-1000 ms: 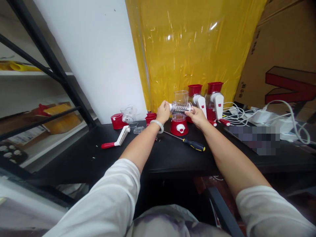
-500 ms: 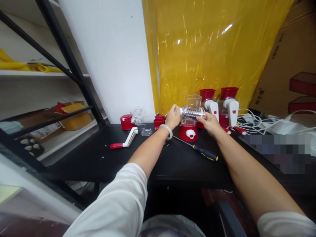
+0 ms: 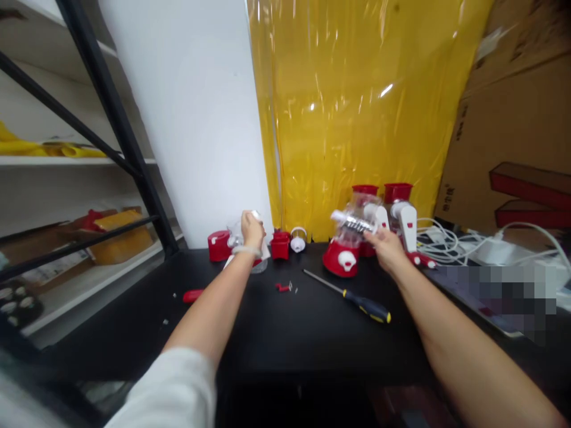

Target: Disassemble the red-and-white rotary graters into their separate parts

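Grater [image 3: 355,224], red base [image 3: 339,258]: likely light, stiff, slippery; best held by base. Right hand [image 3: 387,246]: grip pinching its four-o'clock end. Left hand [image 3: 252,229], nine o'clock: grip blurred, cannot tell.

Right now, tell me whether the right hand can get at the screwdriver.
Probably yes: the screwdriver lies uncovered on the black table, near the right hand, though that hand would likely have to let go of the grater first.

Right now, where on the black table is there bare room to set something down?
The widest bare patch on the black table lies between the left forearm and the screwdriver, nearer than the small red piece. Crowded: around the red base near the right hand, and by the white cables.
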`<state>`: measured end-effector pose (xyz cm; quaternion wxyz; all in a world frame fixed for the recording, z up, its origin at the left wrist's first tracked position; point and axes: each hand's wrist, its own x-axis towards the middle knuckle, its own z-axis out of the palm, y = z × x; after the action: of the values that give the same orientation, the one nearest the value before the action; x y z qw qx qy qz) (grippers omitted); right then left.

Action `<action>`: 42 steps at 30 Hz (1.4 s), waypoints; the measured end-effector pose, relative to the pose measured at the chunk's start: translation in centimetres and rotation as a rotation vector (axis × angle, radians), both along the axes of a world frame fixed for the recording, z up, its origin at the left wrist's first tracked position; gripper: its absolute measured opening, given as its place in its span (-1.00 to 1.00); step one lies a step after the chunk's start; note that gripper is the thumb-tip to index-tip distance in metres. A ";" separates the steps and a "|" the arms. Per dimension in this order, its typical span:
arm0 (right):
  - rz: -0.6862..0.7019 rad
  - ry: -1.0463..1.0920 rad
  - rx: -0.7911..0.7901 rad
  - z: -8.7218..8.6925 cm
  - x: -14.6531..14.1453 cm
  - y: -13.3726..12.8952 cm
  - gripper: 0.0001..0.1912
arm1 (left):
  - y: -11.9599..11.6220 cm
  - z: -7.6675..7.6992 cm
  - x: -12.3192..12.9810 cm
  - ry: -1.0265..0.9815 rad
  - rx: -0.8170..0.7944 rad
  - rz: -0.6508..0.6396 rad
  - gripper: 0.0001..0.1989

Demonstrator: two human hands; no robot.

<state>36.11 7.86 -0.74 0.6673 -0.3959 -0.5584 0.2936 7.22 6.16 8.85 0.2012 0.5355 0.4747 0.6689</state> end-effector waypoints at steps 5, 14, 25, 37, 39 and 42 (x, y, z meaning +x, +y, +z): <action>0.048 -0.040 -0.009 0.3 -1.3 0.3 -0.48 | -1.8 5.5 -1.9 0.141 0.039 -0.383 -0.64; 0.131 0.042 -0.051 0.4 -1.1 -0.1 -0.48 | -5.8 1.4 -4.6 -0.026 -0.395 -0.530 -0.47; 0.100 0.255 -0.005 0.9 0.4 -0.8 -0.54 | -3.5 -6.2 -7.7 0.020 -0.674 -0.355 -0.53; -0.486 0.241 0.189 2.1 4.1 -0.8 -0.56 | -3.1 -8.1 -8.3 1.034 -0.366 0.064 -0.84; -0.520 0.217 0.202 1.9 4.0 -0.9 -0.54 | -3.6 -8.2 -8.1 1.095 -0.380 0.058 -0.82; -0.531 0.182 0.209 1.7 3.8 -0.9 -0.52 | -4.2 -8.0 -7.7 1.143 -0.413 0.054 -0.81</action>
<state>39.92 6.95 0.99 0.8050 -0.4295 -0.4005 0.0842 -0.51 1.93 0.87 -0.0028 0.7475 0.6411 0.1742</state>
